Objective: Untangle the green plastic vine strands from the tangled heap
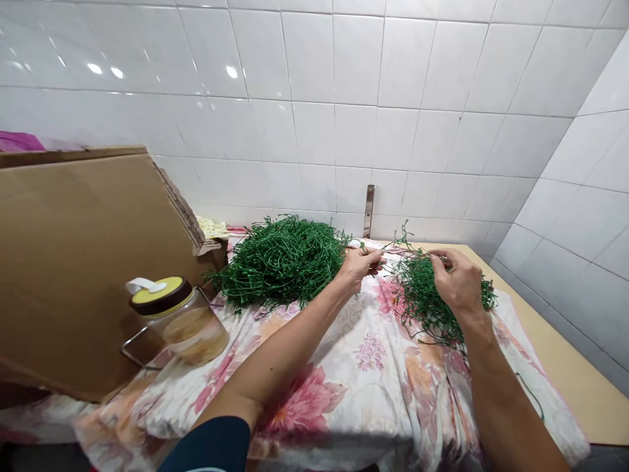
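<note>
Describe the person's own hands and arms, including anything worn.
Both the left hand and the right hand are bare, with no glove, ring or watch visible. A dark blue sleeve with a pale line ends near the left elbow; no sleeve shows on the right arm.

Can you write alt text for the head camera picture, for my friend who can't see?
A person's left hand and right hand hold thin green stems, near a big green pile and a smaller pile. Flowery cloth lies underneath, with a jar and cardboard to the left.
</note>
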`<state>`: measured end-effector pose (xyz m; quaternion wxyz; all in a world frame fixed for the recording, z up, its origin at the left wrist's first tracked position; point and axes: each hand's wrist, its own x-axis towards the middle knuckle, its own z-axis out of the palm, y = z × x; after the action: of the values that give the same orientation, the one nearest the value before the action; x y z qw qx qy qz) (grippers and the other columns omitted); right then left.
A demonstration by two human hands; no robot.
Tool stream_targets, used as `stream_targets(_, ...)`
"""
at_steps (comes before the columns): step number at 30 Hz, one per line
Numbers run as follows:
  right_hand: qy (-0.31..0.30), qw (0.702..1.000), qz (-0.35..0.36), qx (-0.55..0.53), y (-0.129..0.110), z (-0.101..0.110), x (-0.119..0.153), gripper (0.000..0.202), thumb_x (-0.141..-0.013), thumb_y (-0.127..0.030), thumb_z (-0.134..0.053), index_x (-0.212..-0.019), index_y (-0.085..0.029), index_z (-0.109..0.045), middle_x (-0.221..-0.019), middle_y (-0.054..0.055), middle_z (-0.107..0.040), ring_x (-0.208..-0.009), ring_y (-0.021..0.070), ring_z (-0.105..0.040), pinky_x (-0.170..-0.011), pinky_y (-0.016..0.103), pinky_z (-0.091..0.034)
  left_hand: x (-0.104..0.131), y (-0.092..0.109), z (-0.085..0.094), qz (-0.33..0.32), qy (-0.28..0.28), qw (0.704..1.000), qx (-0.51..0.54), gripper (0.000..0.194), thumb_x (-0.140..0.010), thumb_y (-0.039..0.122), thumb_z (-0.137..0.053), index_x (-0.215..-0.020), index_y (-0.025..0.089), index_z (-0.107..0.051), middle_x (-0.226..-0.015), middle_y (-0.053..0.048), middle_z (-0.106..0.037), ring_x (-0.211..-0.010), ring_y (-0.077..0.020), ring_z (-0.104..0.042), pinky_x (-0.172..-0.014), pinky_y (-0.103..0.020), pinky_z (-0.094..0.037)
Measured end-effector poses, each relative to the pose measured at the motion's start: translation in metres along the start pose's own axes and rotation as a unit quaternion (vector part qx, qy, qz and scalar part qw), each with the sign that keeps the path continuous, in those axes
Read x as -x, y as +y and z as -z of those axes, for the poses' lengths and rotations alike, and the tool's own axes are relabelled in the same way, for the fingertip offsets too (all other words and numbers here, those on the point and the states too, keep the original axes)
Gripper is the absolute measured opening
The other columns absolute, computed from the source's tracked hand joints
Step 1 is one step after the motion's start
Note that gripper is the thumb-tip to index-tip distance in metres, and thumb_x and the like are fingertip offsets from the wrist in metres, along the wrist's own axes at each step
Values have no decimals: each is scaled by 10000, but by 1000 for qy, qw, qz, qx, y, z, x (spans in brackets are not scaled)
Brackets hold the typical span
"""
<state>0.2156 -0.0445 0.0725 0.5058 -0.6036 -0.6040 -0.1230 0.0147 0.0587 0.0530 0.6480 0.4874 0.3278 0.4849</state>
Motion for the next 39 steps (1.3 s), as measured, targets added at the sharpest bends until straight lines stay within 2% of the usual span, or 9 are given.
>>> stream_targets(1,-7,1000,2,-31,-8,-3,3,275,-948,-366,-553,-970,-189,-763,-946,100,-772,-762,223,-669,-778,337,-509,0,-2,-1,2,-6,1000,1,354,-689,367,-871,-813,111,-661,-748,-69,-723,-540,-84,-577,-507,-210,-409)
stream_targets(5,-117,989,13,-92,-31,-23,16,286,-940,-445,-597,-994,-195,-724,-954,76,-772,-626,167,-619,-652,291,-475,3,-8,-8,1,-17,1000,9,415,-638,406,-905,-797,107,-664,-759,-64,-716,-554,-91,-594,-551,-236,-461)
stream_targets(10,-163,981,-15,-102,-23,-39,21,218,-898,-386,-642,-967,-189,-703,-894,55,-767,-613,158,-633,-650,282,-468,9,-8,-15,-7,-6,1000,-9,457,-576,440,-928,-730,128,-632,-590,24,-570,-505,-92,-552,-516,-238,-432)
stream_targets(13,-170,977,-28,-122,-18,-39,20,178,-893,-346,-628,-914,-197,-725,-832,42,-765,-651,171,-658,-666,278,-475,11,-7,-15,-24,-16,999,-29,463,-578,469,-915,-700,125,-628,-603,7,-580,-529,-87,-533,-502,-222,-393)
stream_targets(19,-171,981,-2,-92,-16,-39,20,199,-904,-350,-613,-873,-224,-765,-835,29,-763,-701,179,-655,-707,292,-466,11,-9,-14,-29,-13,998,-59,408,-610,420,-893,-738,113,-657,-670,-32,-649,-558,-93,-559,-541,-225,-420)
stream_targets(26,-162,984,-12,-69,-20,-45,25,215,-885,-331,-589,-833,-208,-758,-790,40,-740,-675,174,-625,-683,280,-438,13,-11,-21,-57,17,997,-51,333,-656,362,-853,-739,126,-634,-631,-15,-639,-522,-79,-512,-528,-221,-395)
stream_targets(29,-156,983,-46,-83,-22,-46,25,233,-867,-339,-581,-860,-193,-763,-718,28,-711,-618,161,-596,-650,271,-422,14,-12,-22,-83,21,994,-65,326,-669,386,-833,-734,135,-637,-640,-11,-636,-540,-86,-513,-544,-228,-401)
stream_targets(33,-175,976,-82,-99,-17,-50,24,321,-852,-341,-567,-1003,-175,-798,-586,-14,-628,-524,140,-507,-598,268,-395,11,-17,-21,-130,30,987,-94,332,-677,422,-820,-741,137,-660,-654,-4,-623,-569,-93,-512,-569,-236,-407)
stream_targets(39,-185,960,-106,-179,-9,-57,23,306,-833,-389,-599,-918,-165,-790,-684,9,-673,-568,140,-510,-574,260,-390,3,-25,-18,-177,46,974,-138,260,-738,378,-777,-746,136,-682,-689,-15,-635,-599,-98,-520,-577,-224,-396)
